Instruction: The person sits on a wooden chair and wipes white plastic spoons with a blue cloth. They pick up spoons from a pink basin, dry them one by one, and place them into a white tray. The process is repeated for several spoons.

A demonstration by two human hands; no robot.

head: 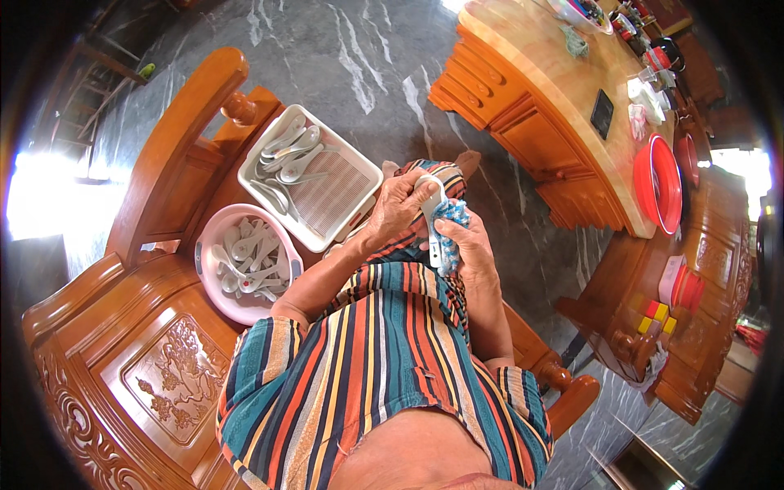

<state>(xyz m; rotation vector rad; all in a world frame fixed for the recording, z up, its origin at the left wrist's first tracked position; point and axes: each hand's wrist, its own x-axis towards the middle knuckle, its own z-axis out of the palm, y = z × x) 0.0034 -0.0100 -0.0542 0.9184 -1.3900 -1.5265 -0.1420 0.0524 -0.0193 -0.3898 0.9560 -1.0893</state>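
Note:
In front of my lap is a white ceramic soup spoon (434,211), its bowl end up and its handle pointing back towards me. My left hand (395,205) pinches the bowl end, thumb on top. My right hand (471,240) presses a blue-and-white knitted cloth (452,214) against the handle, with the thumb over it. To my left, a white rectangular basket (343,202) with a slotted bottom holds several ceramic spoons (298,165) at its far left side. Nearer me, a pink round basin (208,278) contains many more white spoons (248,248).
Both containers stand on a carved wooden bench (177,373) with an armrest (177,147). Ahead to the right, a wooden cabinet (539,79) carries a phone (602,114), a red basin (650,202) and a bowl (579,12). Toy blocks (655,315) lie on another wooden bench.

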